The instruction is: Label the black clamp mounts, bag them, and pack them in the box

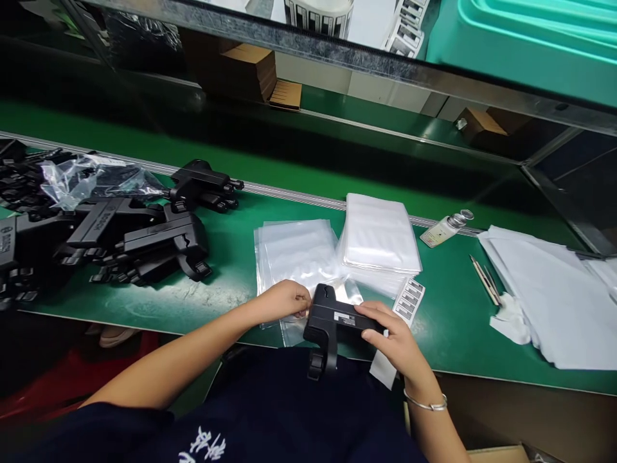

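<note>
The dark shirt (pixel 299 411), with white lettering, lay nearest the camera, at 6 o'clock. Beyond it, the black plastic part (pixel 332 331) was held above the near edge of the green table (pixel 448 334), a small label on its upward face. The right hand (pixel 395 337) was clamped on its right end, fingers on top; a bracelet (pixel 431 405) circled that wrist. The left hand (pixel 286 299) was just beside the part's other end, fingers curled together; I could not tell whether they gripped anything.

From the part, clear bags (pixel 299 251) lay at 11 o'clock, a white stack (pixel 380 235) at 1 and a small bottle (pixel 438 231) at 2. A label strip (pixel 409 299) showed just past the right hand. White sheets (pixel 559 302) lay at 3 o'clock, and more black parts (pixel 164 238) were heaped at 10, crumpled clear plastic (pixel 91 180) on the heap
</note>
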Tool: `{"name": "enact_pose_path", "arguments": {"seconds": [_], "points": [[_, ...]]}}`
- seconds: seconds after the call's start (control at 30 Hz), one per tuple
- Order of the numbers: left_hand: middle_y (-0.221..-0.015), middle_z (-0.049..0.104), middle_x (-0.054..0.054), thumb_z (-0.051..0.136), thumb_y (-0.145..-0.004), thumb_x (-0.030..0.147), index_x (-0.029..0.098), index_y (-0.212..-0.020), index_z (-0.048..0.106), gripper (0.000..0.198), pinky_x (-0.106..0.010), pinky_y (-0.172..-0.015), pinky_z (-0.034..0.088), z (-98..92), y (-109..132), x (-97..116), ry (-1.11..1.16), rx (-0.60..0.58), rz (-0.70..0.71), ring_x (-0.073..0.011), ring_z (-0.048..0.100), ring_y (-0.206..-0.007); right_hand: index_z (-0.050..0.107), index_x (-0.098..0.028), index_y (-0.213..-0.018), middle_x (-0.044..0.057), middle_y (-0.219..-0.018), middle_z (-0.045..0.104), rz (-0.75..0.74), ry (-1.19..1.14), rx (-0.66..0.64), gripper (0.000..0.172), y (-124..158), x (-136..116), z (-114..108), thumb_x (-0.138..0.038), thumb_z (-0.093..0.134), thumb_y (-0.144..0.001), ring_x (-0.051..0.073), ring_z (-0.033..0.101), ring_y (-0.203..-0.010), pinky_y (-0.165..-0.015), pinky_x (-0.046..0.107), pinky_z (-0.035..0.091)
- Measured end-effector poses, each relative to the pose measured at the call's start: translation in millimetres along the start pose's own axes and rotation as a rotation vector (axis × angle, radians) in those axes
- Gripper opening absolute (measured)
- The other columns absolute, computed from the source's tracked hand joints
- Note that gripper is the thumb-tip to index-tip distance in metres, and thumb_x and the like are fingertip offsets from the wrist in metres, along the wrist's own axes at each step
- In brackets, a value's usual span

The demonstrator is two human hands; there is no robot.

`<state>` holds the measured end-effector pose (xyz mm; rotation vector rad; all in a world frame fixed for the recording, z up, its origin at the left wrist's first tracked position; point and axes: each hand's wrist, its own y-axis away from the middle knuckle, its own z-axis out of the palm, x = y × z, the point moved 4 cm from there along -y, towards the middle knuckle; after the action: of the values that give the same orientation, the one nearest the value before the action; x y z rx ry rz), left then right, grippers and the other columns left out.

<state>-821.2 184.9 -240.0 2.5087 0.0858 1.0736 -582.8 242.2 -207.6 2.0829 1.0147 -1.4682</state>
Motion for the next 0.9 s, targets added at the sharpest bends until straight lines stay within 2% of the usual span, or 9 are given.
{"name": "enact_pose_path", "arguments": {"seconds": [0.13, 0.23, 0.33, 0.43, 0.5, 0.6, 0.73, 0.8, 0.9], "points": [[-0.069, 0.063, 0.000, 0.048, -0.085, 0.029, 0.019, -0.072, 0.058, 0.020, -0.025, -0.056, 0.035, -6.2, 13.2, 13.0, -0.175, 0.337, -0.003, -0.0164, 0.058, -0.065, 0.065, -0.029, -0.123, 0.007, -0.117, 0.064, 0.053, 0.170, -0.015, 0.033, 4.3, -6.4, -2.3, -0.033, 0.061, -0.090, 0.022, 0.061, -0.110, -0.093, 0.036, 0.051], [-0.072, 0.061, -0.001, 0.039, -0.092, 0.028, 0.019, -0.074, 0.056, 0.026, -0.025, -0.060, 0.037, 3.7, 25.5, 31.0, -0.311, 0.486, 0.246, -0.0152, 0.057, -0.065, 0.065, -0.028, -0.122, 0.007, -0.117, 0.064, 0.084, 0.287, 0.011, 0.033, 4.3, -9.0, 1.9, -0.033, 0.060, -0.090, 0.023, 0.060, -0.109, -0.093, 0.037, 0.051], [-0.068, 0.058, 0.001, 0.036, -0.094, 0.025, 0.020, -0.075, 0.053, 0.027, -0.024, -0.058, 0.037, 9.4, 36.7, 37.0, -0.335, 0.500, 0.421, -0.0130, 0.054, -0.060, 0.065, -0.025, -0.119, 0.007, -0.115, 0.065, 0.145, 0.327, 0.143, 0.031, 6.4, -4.1, 5.5, -0.035, 0.058, -0.090, 0.024, 0.062, -0.107, -0.092, 0.039, 0.052], [-0.062, 0.054, 0.004, 0.038, -0.093, 0.022, 0.020, -0.073, 0.049, 0.023, -0.021, -0.052, 0.035, 4.1, 41.0, 34.0, -0.263, 0.442, 0.405, -0.0103, 0.050, -0.052, 0.064, -0.023, -0.117, 0.009, -0.114, 0.065, 0.190, 0.348, 0.344, 0.031, 12.1, 3.0, 9.4, -0.036, 0.057, -0.090, 0.025, 0.062, -0.105, -0.091, 0.042, 0.053], [-0.061, 0.053, 0.005, 0.040, -0.091, 0.021, 0.020, -0.071, 0.048, 0.022, -0.021, -0.051, 0.035, 1.1, 40.1, 37.7, -0.229, 0.426, 0.400, -0.0095, 0.049, -0.051, 0.063, -0.022, -0.119, 0.010, -0.115, 0.064, 0.164, 0.383, 0.414, 0.032, 13.4, 4.8, 17.3, -0.035, 0.057, -0.091, 0.026, 0.061, -0.107, -0.092, 0.043, 0.052], [-0.064, 0.057, 0.002, 0.040, -0.093, 0.022, 0.020, -0.073, 0.051, 0.023, -0.022, -0.054, 0.039, 6.7, 34.0, 58.6, -0.286, 0.483, 0.479, -0.0116, 0.055, -0.056, 0.062, -0.020, -0.121, 0.012, -0.116, 0.064, 0.019, 0.473, 0.408, 0.033, 7.4, 3.2, 37.1, -0.033, 0.056, -0.091, 0.028, 0.060, -0.109, -0.093, 0.047, 0.051], [-0.063, 0.058, 0.000, 0.038, -0.095, 0.024, 0.020, -0.071, 0.051, 0.027, -0.026, -0.053, 0.041, 23.8, 24.6, 94.5, -0.349, 0.545, 0.668, -0.0150, 0.057, -0.057, 0.061, -0.019, -0.124, 0.013, -0.113, 0.066, -0.219, 0.491, 0.416, 0.035, -7.4, 1.7, 57.2, -0.025, 0.046, -0.093, 0.027, 0.063, -0.103, -0.087, 0.046, 0.054], [-0.063, 0.059, -0.001, 0.037, -0.096, 0.024, 0.020, -0.071, 0.050, 0.029, -0.026, -0.053, 0.043, 21.8, 24.3, 103.3, -0.322, 0.579, 0.729, -0.0152, 0.059, -0.057, 0.058, -0.020, -0.129, 0.013, -0.115, 0.065, -0.236, 0.450, 0.442, 0.039, -15.0, 2.6, 57.0, -0.023, 0.044, -0.093, 0.026, 0.063, -0.104, -0.088, 0.045, 0.054], [-0.062, 0.060, 0.001, 0.039, -0.097, 0.024, 0.020, -0.074, 0.051, 0.026, -0.023, -0.053, 0.044, 3.4, 29.3, 99.4, -0.251, 0.653, 0.681, -0.0129, 0.061, -0.055, 0.057, -0.021, -0.130, 0.012, -0.117, 0.064, -0.103, 0.379, 0.507, 0.040, -23.6, 3.6, 44.6, -0.024, 0.051, -0.091, 0.025, 0.062, -0.108, -0.093, 0.042, 0.053]]}}
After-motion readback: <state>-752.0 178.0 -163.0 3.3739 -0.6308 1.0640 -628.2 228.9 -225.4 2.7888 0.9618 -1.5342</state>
